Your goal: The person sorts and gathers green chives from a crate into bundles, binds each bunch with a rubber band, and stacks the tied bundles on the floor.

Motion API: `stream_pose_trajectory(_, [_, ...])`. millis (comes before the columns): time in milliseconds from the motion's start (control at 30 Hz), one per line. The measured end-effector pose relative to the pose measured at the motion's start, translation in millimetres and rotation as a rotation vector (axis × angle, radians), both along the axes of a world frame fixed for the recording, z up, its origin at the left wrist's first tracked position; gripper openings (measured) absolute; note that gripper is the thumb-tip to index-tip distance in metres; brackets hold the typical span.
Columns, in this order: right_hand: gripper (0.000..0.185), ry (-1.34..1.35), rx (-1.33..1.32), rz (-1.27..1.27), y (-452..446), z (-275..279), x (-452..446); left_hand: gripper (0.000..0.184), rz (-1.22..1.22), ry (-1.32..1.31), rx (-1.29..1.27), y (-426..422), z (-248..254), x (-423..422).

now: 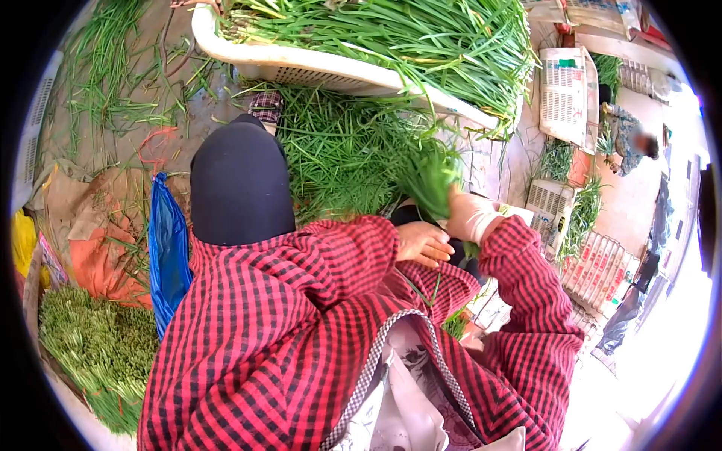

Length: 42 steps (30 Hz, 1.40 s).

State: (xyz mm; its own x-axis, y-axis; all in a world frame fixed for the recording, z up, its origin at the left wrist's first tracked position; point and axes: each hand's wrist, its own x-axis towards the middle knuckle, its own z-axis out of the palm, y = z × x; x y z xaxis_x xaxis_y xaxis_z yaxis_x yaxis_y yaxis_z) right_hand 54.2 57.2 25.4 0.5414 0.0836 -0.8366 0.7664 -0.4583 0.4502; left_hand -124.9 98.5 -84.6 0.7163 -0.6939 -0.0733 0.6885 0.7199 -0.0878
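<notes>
My right hand (468, 216), with white wrapping around it, is closed around a bunch of chives (429, 177), whose leafy ends point up and left and are smeared by motion. Just to the left and slightly below, my left hand (423, 244) lies with its fingers stretched out toward the right wrist, palm side hidden, and no item shows in it. Beyond both hands, a heap of loose greens (338, 150) covers the floor between my dark-clad knee (241, 180) and the crate.
A white plastic crate (301, 59) piled with long chives (421, 37) stands ahead. Left are a blue plastic bag (169, 248), orange sacking (109, 259) and tightly packed green stalks (94, 342). More crates (562, 98) line the right, where another person (626, 139) is seen farther off.
</notes>
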Motion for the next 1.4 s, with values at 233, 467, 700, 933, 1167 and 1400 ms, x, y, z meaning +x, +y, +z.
stream_pose_trajectory(233, [0.047,0.178,0.272,-0.084,33,44,7,0.048,0.047,0.127,-0.064,32,4,-2])
stream_pose_trajectory(467, [0.049,0.369,0.199,-0.232,34,63,0,0.084,0.134,0.104,-0.156,42,0,-6])
stream_pose_trajectory(700, [0.035,0.112,0.513,-0.246,33,61,-65,0.106,0.189,0.166,-0.157,58,6,0])
stream_pose_trajectory(933, [0.063,-0.091,0.891,-0.196,-1,-6,-171,0.038,0.257,0.563,0.195,59,24,-12])
stream_pose_trajectory(1167, [0.060,0.763,1.558,-1.578,-58,11,-165,0.024,0.143,0.268,0.642,97,65,-35])
stream_pose_trajectory(1400, [0.062,1.260,1.713,-1.825,-20,-22,-147,0.038,0.119,-0.165,1.059,111,118,-75])
